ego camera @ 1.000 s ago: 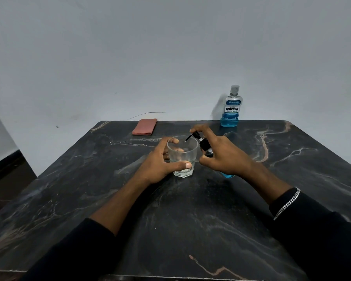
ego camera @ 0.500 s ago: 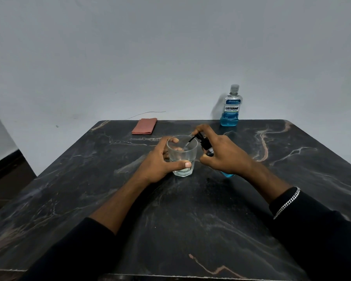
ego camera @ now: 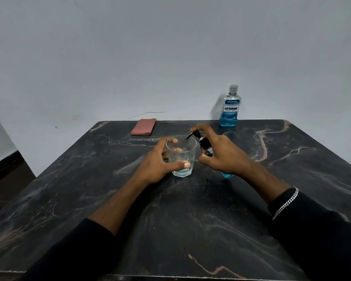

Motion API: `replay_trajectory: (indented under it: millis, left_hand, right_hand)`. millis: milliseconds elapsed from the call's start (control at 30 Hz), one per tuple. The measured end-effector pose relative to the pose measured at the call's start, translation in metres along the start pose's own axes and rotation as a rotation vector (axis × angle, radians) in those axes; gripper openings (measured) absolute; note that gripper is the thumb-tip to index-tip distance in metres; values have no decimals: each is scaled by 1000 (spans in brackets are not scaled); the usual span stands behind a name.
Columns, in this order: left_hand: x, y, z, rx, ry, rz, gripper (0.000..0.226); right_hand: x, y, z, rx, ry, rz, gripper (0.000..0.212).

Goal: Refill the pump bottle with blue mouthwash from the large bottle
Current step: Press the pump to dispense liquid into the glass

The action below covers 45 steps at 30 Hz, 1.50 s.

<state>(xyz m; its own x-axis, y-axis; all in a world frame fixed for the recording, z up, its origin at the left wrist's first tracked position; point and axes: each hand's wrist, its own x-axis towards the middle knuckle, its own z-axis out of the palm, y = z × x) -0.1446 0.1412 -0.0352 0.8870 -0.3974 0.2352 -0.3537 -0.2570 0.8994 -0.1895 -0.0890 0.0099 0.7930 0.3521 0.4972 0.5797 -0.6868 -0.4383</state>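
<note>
- The right hand (ego camera: 225, 157) curls its fingers round the pump bottle (ego camera: 204, 143), the index finger laid over the black pump head. The hand hides nearly all of the body from me. I see only the black collar and a sliver of blue base below the palm.
- The nozzle leans over the rim of the glass (ego camera: 181, 159). I cannot tell whether anything is coming out.
- The left hand (ego camera: 158, 161) grips the glass, thumb across the near side and fingertips showing through the far wall.
- The large bottle (ego camera: 230, 108) stands capped at the table's (ego camera: 190, 220) far edge, well apart from the hands. Its label reads "LISTERINE COOL MINT", and the smaller print is unreadable to me.
- A folded pink cloth (ego camera: 143, 126) lies at the far left.
- Both forearms reach in from dark sleeves, with a chain bracelet (ego camera: 286, 202) on the right wrist.
</note>
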Motion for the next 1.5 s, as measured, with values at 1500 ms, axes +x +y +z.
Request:
replay_trajectory:
  millis: [1500]
  left_hand:
    - [-4, -5, -11, 46, 41, -68, 91]
  right_hand:
    - [-20, 16, 2, 356, 95, 418, 62]
